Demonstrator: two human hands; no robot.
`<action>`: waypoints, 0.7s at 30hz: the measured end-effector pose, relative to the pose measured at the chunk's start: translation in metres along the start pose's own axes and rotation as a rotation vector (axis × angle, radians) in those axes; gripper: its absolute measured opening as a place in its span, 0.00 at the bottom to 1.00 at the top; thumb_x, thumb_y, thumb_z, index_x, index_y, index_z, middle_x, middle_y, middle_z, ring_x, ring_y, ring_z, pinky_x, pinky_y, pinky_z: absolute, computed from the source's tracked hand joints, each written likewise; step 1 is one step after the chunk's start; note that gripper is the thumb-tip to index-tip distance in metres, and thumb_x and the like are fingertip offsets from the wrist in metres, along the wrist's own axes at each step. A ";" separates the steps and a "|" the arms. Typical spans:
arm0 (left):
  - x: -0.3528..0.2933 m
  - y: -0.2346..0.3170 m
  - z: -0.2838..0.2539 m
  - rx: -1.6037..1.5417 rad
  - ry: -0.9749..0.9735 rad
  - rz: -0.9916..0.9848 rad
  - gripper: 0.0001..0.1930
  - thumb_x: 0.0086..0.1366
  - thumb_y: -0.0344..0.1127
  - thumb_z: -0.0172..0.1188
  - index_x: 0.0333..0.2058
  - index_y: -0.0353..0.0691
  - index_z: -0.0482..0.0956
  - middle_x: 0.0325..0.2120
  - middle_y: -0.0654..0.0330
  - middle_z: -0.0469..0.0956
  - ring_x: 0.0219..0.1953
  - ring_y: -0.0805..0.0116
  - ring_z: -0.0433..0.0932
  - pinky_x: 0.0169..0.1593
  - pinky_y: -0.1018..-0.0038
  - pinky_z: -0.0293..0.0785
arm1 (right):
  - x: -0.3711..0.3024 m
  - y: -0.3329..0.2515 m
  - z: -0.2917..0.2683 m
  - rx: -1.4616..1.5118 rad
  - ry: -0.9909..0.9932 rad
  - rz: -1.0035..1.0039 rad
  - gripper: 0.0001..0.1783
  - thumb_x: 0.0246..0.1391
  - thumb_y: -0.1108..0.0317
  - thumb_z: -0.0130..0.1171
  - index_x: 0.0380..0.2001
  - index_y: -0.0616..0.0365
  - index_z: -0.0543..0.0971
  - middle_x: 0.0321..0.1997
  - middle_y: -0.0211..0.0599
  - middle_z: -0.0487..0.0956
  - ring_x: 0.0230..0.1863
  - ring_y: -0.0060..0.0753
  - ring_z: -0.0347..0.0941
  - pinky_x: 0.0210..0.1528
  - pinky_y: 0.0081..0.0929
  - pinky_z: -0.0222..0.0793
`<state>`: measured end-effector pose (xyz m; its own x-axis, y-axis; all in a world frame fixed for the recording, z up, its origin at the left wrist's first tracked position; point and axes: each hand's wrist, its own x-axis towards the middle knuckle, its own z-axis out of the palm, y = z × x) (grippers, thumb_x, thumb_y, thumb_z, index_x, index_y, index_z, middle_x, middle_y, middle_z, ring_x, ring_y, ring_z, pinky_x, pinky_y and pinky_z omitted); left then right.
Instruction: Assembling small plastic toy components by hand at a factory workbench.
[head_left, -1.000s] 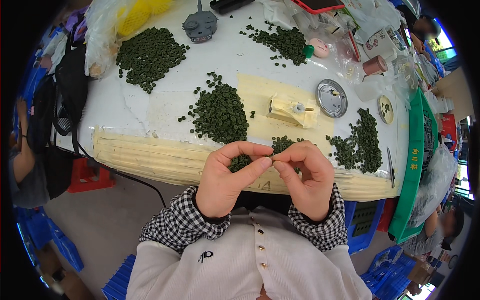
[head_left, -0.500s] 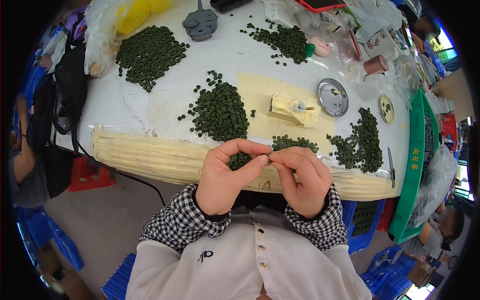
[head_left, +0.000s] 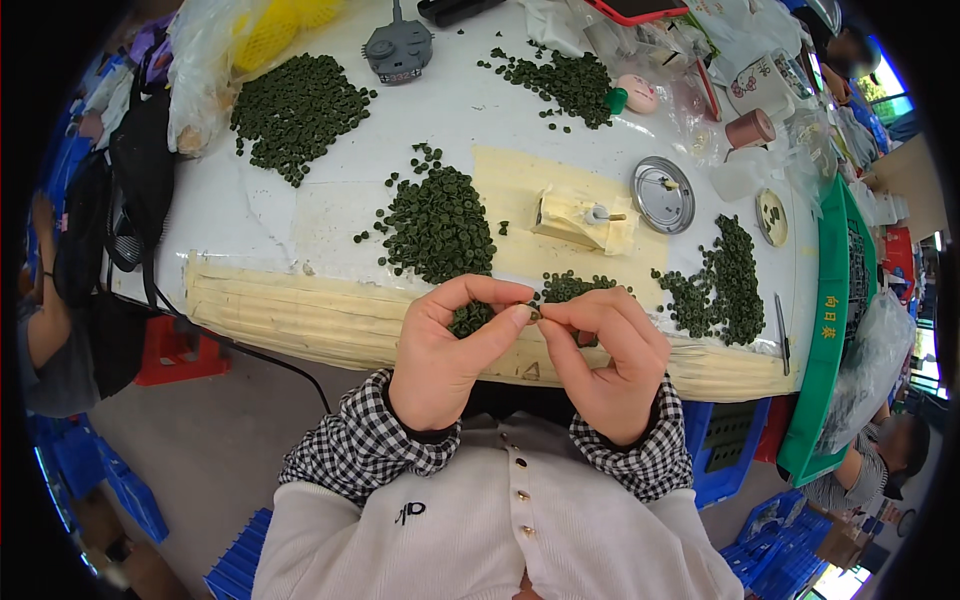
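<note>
At the table's near edge, my left hand (head_left: 440, 355) pinches a small dark green wheel-like piece (head_left: 532, 312) between thumb and forefinger. My right hand (head_left: 615, 355) meets it from the other side, its thumb and forefinger closed on the same piece; the fingertips hide most of it. Just beyond the hands lies a large pile of small green wheels (head_left: 440, 225), with a smaller batch of green wheels (head_left: 575, 287) beside it. A tape-wrapped block (head_left: 570, 222) with a short metal peg stands behind that batch.
More green wheels lie at the far left (head_left: 300, 110), far middle (head_left: 570, 85) and right (head_left: 725, 285). A round metal lid (head_left: 648, 212), a small dish (head_left: 771, 220), a thin pen-like tool (head_left: 782, 335) and a grey toy turret (head_left: 398, 50) share the table. A green tray (head_left: 815, 400) borders the right.
My right hand's fingers have opened out slightly and shifted around the small wheel. More of the piece shows between the fingertips. My left hand is nearly still.
</note>
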<state>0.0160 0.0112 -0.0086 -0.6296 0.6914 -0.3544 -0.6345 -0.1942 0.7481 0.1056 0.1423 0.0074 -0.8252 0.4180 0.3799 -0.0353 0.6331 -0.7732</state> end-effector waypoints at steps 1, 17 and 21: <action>0.000 -0.001 0.000 0.021 0.008 0.014 0.07 0.58 0.23 0.58 0.37 0.32 0.77 0.32 0.63 0.76 0.36 0.79 0.71 0.43 0.82 0.68 | 0.000 0.000 0.001 -0.013 0.010 -0.011 0.11 0.35 0.82 0.65 0.27 0.63 0.79 0.26 0.38 0.75 0.26 0.35 0.72 0.27 0.25 0.68; -0.001 -0.004 -0.003 -0.187 -0.107 -0.044 0.10 0.61 0.25 0.57 0.42 0.34 0.77 0.32 0.63 0.77 0.23 0.85 0.63 0.26 0.88 0.59 | 0.003 -0.005 0.001 0.002 0.052 -0.005 0.09 0.37 0.84 0.62 0.26 0.63 0.76 0.27 0.37 0.74 0.26 0.31 0.72 0.26 0.22 0.68; -0.002 -0.003 -0.001 -0.189 -0.095 -0.053 0.09 0.60 0.24 0.57 0.40 0.34 0.77 0.31 0.64 0.76 0.24 0.85 0.64 0.26 0.87 0.59 | 0.003 -0.005 0.002 0.019 0.051 0.011 0.09 0.38 0.83 0.62 0.26 0.64 0.76 0.27 0.37 0.74 0.26 0.30 0.72 0.26 0.21 0.68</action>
<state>0.0183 0.0099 -0.0109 -0.5537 0.7646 -0.3297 -0.7442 -0.2769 0.6078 0.1022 0.1386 0.0114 -0.7955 0.4581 0.3965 -0.0375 0.6159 -0.7869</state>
